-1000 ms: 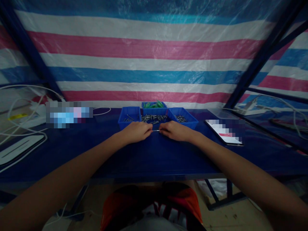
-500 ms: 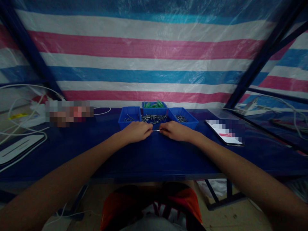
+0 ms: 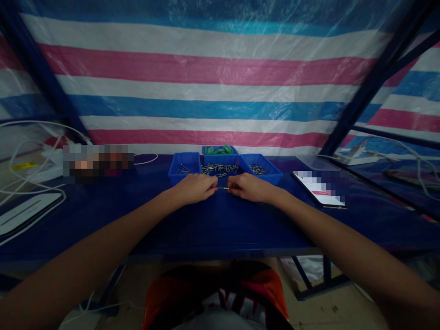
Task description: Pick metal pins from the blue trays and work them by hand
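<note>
A thin silvery metal rod (image 3: 222, 188) spans the small gap between my two hands, just above the blue table. The fingers of my left hand (image 3: 195, 188) are closed on its left end. My right hand (image 3: 250, 187) pinches the other end, so both tips are hidden. Right behind the hands lies a pile of small dark and silvery metal pieces (image 3: 220, 169), too small to name. A blue bin on the left (image 3: 172, 170) has a few slim metal pieces in it. Many small metal pieces lie in the right blue bin (image 3: 275, 176).
Farther back, a blue bin (image 3: 220, 158) contains green pieces. A phone (image 3: 319, 192) lies on the table (image 3: 220, 229) to the right. At left are white cables (image 3: 13, 160), a flat white device (image 3: 29, 211) and a blurred-out object. A striped sheet (image 3: 220, 105) hangs behind.
My hands have barely moved. The gap between my fingertips is very slightly wider, and both hands still hold the rod.
</note>
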A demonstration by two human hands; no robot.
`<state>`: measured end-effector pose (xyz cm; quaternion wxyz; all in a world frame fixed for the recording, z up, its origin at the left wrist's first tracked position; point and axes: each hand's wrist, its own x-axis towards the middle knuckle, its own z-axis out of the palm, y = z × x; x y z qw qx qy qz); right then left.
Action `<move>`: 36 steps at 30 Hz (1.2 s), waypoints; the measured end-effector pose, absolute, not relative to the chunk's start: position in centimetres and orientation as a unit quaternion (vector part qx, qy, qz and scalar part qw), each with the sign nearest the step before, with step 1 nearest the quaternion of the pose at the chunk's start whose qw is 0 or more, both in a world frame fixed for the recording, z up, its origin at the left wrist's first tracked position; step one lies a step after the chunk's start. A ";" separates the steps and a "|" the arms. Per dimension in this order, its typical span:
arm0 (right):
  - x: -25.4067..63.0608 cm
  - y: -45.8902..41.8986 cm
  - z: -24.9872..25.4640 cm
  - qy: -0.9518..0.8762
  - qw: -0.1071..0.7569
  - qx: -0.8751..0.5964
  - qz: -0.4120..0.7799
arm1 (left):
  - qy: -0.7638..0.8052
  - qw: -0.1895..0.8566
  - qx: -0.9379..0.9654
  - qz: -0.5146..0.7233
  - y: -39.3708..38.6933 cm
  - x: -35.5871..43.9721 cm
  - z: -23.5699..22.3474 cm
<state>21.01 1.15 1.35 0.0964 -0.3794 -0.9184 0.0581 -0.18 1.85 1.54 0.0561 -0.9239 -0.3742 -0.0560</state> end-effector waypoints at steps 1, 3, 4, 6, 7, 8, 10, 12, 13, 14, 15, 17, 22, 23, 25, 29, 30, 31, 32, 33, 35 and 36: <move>21.0 1.2 1.3 -0.918 0.096 -0.381 0.059 | -0.375 0.056 -0.924 -0.056 1.9 -0.2 1.5; 21.0 1.2 1.3 -0.917 0.095 -0.383 0.058 | -0.376 0.056 -0.923 -0.055 1.9 -0.2 1.5; 21.0 1.2 1.3 -0.917 0.095 -0.383 0.058 | -0.376 0.057 -0.923 -0.054 1.9 -0.2 1.5; 21.0 1.1 1.4 -0.918 0.095 -0.382 0.055 | -0.377 0.059 -0.923 -0.053 1.8 -0.2 1.6; 21.0 1.1 1.4 -0.918 0.096 -0.381 0.053 | -0.377 0.061 -0.923 -0.053 1.8 -0.2 1.7; 21.0 1.0 1.4 -0.919 0.096 -0.380 0.050 | -0.377 0.064 -0.923 -0.052 1.7 -0.2 1.7; 20.9 1.0 1.5 -0.919 0.098 -0.379 0.045 | -0.375 0.069 -0.923 -0.051 1.6 -0.1 1.8; 20.9 1.0 1.5 -0.918 0.101 -0.381 0.041 | -0.375 0.075 -0.923 -0.049 1.6 -0.1 1.8; 20.9 1.0 1.5 -0.917 0.102 -0.383 0.039 | -0.376 0.079 -0.922 -0.047 1.6 -0.1 1.7; 20.9 1.0 1.5 -0.917 0.103 -0.385 0.037 | -0.378 0.082 -0.921 -0.046 1.6 -0.1 1.7; 20.9 1.0 1.5 -0.916 0.104 -0.386 0.035 | -0.380 0.086 -0.920 -0.045 1.6 -0.1 1.6; 20.9 1.0 1.5 -0.917 0.104 -0.385 0.032 | -0.386 0.092 -0.917 -0.044 1.7 -0.1 1.5; 20.9 1.1 1.5 -0.921 0.095 -0.375 0.035 | -0.386 0.096 -0.916 -0.046 1.9 -0.2 1.3; 20.8 1.1 1.5 -0.921 0.095 -0.375 0.035 | -0.384 0.096 -0.917 -0.047 1.9 -0.2 1.4; 20.8 1.1 1.5 -0.921 0.097 -0.377 0.034 | -0.380 0.094 -0.919 -0.048 1.8 -0.1 1.5; 20.7 0.9 1.6 -0.917 0.100 -0.384 0.037 | -0.373 0.090 -0.922 -0.050 1.7 -0.2 1.7; 20.7 0.9 1.6 -0.916 0.101 -0.386 0.037 | -0.373 0.089 -0.922 -0.050 1.7 -0.2 1.7; 20.7 0.9 1.6 -0.916 0.103 -0.387 0.036 | -0.372 0.088 -0.922 -0.050 1.7 -0.2 1.7; 20.7 0.9 1.6 -0.915 0.105 -0.389 0.035 | -0.373 0.089 -0.922 -0.050 1.7 -0.2 1.7; 20.7 1.0 1.5 -0.914 0.107 -0.391 0.033 | -0.373 0.089 -0.922 -0.050 1.7 -0.2 1.7; 20.8 1.1 1.4 -0.911 0.111 -0.395 0.029 | -0.375 0.091 -0.921 -0.050 1.7 -0.2 1.6; 20.9 1.1 1.4 -0.911 0.112 -0.397 0.027 | -0.375 0.092 -0.921 -0.050 1.8 -0.1 1.6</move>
